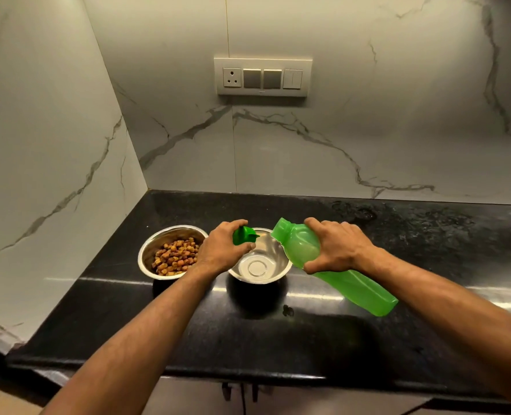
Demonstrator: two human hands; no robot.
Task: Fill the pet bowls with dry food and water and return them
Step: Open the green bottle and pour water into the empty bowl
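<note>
Two steel pet bowls stand side by side on the black counter. The left bowl holds brown dry food. The right bowl looks bare inside, with no water that I can make out. My right hand grips a translucent green bottle, uncapped and tilted so its mouth hangs over the right bowl's rim. My left hand holds the green cap above the gap between the bowls.
Marble walls close the corner at the left and back. A switch plate with a socket sits on the back wall. A wet patch lies on the counter behind the bottle. Cabinet doors show under the counter's front edge.
</note>
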